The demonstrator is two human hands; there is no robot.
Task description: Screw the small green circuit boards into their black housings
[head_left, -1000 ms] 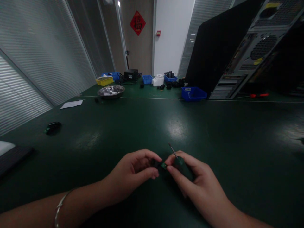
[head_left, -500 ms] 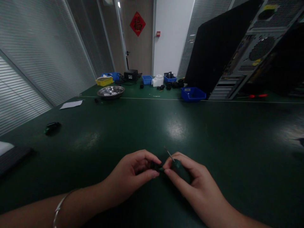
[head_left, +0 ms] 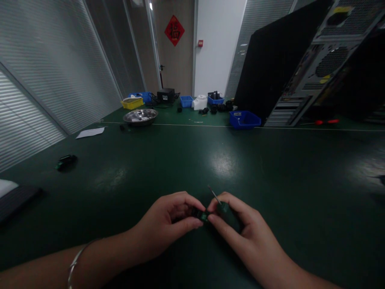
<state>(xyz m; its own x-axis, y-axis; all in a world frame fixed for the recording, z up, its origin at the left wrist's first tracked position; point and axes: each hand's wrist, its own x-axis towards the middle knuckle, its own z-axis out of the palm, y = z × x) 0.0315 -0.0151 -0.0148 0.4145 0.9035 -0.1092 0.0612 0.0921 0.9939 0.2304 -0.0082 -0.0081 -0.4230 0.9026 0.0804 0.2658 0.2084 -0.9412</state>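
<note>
My left hand (head_left: pixel 168 226) and my right hand (head_left: pixel 240 233) meet low over the dark green table (head_left: pixel 192 160). Between their fingertips sits a small black and green part (head_left: pixel 202 214), pinched by the thumb and fingers of both hands. My right hand also grips a small screwdriver with a green handle (head_left: pixel 223 206); its thin metal shaft (head_left: pixel 213 193) points up and away from me. A thin bangle is on my left wrist (head_left: pixel 73 265).
A small dark part (head_left: pixel 66 161) lies at the left. Farther back are a sheet of paper (head_left: pixel 90 132), a metal bowl (head_left: pixel 140 115), blue bins (head_left: pixel 244 119), a yellow bin (head_left: pixel 132 102). An open computer case (head_left: pixel 319 68) leans at the right, a red-handled tool (head_left: pixel 327 121) beside it.
Both hands stay pinched together on the small part. The screwdriver shaft has shifted slightly left and lower than a second ago; the hands have barely moved.
</note>
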